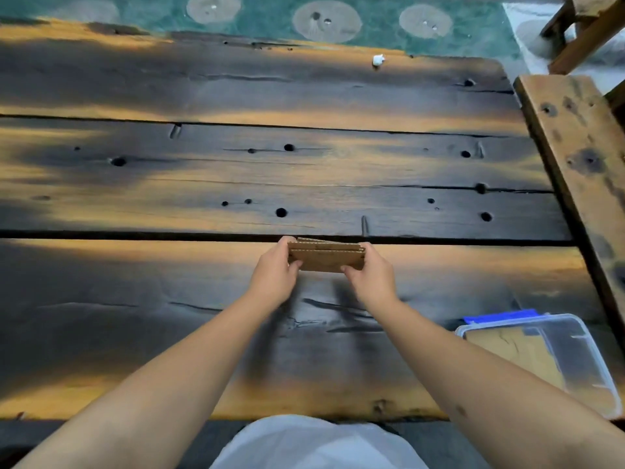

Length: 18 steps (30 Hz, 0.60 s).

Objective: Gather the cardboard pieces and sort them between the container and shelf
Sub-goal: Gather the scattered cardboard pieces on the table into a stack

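Left hand (275,265) and right hand (370,274) gripping cardboard stack (326,257) by its ends, over surface (135,299). Container (588,360) near right, already holding cardboard. Sorting remaining; shelf not showing.

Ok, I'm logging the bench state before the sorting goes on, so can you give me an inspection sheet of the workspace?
Surface: dark wooden plank table, scorched-looking, with holes and cracks.
Job's things: stack of cardboard pieces held just above the table; clear plastic container at the near right edge, brown cardboard inside, blue lid behind it.
Clutter: small white scrap near the far edge.
Hands: left hand and right hand grip the stack's two ends.
Cables: nothing seen.
Surroundings: wooden bench at right, green patterned rug beyond the table; the shelf is not in view.
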{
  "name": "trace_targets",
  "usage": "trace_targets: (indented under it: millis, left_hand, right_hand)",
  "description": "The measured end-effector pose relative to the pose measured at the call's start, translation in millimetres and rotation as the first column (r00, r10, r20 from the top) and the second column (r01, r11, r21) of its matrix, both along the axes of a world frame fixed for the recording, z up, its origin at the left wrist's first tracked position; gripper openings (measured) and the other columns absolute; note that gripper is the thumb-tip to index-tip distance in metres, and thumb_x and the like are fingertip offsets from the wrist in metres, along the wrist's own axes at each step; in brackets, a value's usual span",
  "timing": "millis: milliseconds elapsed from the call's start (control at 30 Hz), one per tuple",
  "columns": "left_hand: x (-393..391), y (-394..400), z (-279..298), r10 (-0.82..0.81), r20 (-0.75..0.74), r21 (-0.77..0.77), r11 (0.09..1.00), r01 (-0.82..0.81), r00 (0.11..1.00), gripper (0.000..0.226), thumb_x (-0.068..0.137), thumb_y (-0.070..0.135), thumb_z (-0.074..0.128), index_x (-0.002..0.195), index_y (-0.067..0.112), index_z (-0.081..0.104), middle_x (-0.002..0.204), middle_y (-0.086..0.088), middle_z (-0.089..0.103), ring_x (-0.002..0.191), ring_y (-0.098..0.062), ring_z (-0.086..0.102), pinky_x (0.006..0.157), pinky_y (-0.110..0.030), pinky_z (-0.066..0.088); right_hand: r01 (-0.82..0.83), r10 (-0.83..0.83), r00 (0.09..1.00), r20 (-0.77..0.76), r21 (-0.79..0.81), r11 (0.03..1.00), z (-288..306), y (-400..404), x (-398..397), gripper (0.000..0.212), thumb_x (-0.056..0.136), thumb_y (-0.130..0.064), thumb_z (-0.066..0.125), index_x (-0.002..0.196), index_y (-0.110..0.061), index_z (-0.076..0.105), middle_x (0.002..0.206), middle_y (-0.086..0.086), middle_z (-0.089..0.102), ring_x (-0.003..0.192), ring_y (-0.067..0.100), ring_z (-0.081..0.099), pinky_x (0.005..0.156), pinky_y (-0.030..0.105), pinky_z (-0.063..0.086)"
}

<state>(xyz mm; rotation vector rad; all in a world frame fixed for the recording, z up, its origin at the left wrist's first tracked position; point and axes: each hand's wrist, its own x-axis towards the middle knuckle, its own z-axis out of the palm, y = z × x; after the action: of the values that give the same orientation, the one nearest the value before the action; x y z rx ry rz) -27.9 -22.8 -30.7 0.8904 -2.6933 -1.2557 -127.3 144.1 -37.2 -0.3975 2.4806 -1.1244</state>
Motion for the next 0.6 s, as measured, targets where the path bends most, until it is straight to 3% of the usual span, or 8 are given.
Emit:
trace_targets:
  millis: [100,233,333,500,600]
  left_hand:
    - [-3.1,-0.4,-21.6,0.004,0.037,0.0,1.0,-0.004,0.999,0.031,0.086,0.013,0.062,0.115,0.017,0.052,0.1,-0.011,0.068,0.096,-0.032,0.061,0.077,-0.03,0.043]
    - [-5.6,-1.0,-40.2,0.017,0.061,0.02,1.0,-0.018,0.998,0.036,0.086,0.013,0.063,0.12,0.016,0.052,0.107,-0.013,0.068,0.098,-0.033,0.061,0.077,-0.025,0.039]
    - [-6.1,-1.7,-44.8,-0.004,0.055,0.06,0.998,0.001,0.998,0.04,0.085,0.012,0.063,0.123,0.016,0.05,0.118,-0.011,0.064,0.109,-0.03,0.058,0.089,-0.027,0.042]
    - [2.3,3.1,-50.1,-0.065,0.094,-0.034,0.997,0.068,0.993,0.067,0.086,0.013,0.062,0.143,0.011,0.027,0.143,-0.013,0.038,0.131,-0.028,0.039,0.109,-0.035,0.029]
    - [3.9,-0.1,-51.1,-0.096,0.14,-0.096,0.989,0.11,0.986,0.081,0.087,0.021,0.062,0.15,0.01,0.013,0.154,-0.011,0.022,0.14,-0.027,0.026,0.115,-0.035,0.022]
  right_hand:
    - [0.004,-0.005,1.0,0.018,0.031,1.0,-23.5,-4.1,-3.2,0.031,0.075,-0.01,0.077,0.104,-0.014,0.065,0.1,0.007,0.073,0.093,0.022,0.066,0.073,0.021,0.04]
    - [-0.014,0.013,0.999,0.034,0.03,0.999,-42.7,-5.4,-7.8,0.031,0.074,-0.008,0.078,0.102,-0.016,0.064,0.099,0.006,0.073,0.091,0.021,0.065,0.068,0.014,0.034]
    - [-0.015,0.013,0.999,0.051,0.024,1.0,-49.7,-5.8,-9.3,0.041,0.075,-0.01,0.077,0.112,-0.02,0.06,0.104,0.002,0.072,0.097,0.02,0.065,0.074,0.014,0.037]
    - [-0.031,0.028,0.998,0.063,0.055,0.998,-61.1,-5.3,-7.8,0.048,0.079,-0.013,0.075,0.12,-0.019,0.052,0.112,0.006,0.07,0.106,0.026,0.063,0.085,0.026,0.045]
    - [-0.074,0.071,0.997,0.04,0.064,0.995,-61.4,-3.5,-12.4,0.054,0.077,-0.017,0.077,0.124,-0.018,0.051,0.121,0.008,0.064,0.114,0.028,0.058,0.089,0.023,0.04]
